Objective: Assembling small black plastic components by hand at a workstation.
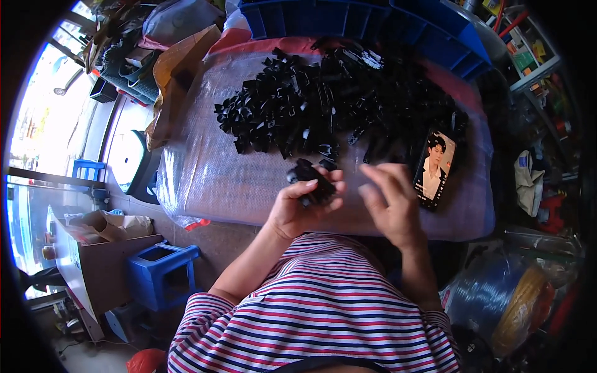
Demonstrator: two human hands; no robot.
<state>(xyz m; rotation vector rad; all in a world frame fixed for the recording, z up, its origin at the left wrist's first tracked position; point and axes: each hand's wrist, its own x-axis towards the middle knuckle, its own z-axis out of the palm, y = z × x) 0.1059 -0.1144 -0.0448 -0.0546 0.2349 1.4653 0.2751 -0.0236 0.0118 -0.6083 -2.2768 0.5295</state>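
My left hand [298, 202] is closed around a small black plastic part [313, 180], its thumb pressed on top. Whether it is one piece or several I cannot make out. To its right, my right hand [395, 205] is raised over the near side of the wrapped surface, slightly blurred, with thumb and fingers apart and nothing seen between them. Beyond both hands spreads a large heap of black plastic parts [286, 102], piled on a padded surface covered in clear plastic wrap [214, 180]. A phone [435, 168] with a lit screen leans against the heap's right end, beside my right hand.
Blue plastic bins [311, 22] stand along the far edge. A blue stool [163, 276] and a box [112, 261] are at the lower left. An open brown carton [177, 81] sits at the far left. Wrapped spools [491, 298] lie at the lower right.
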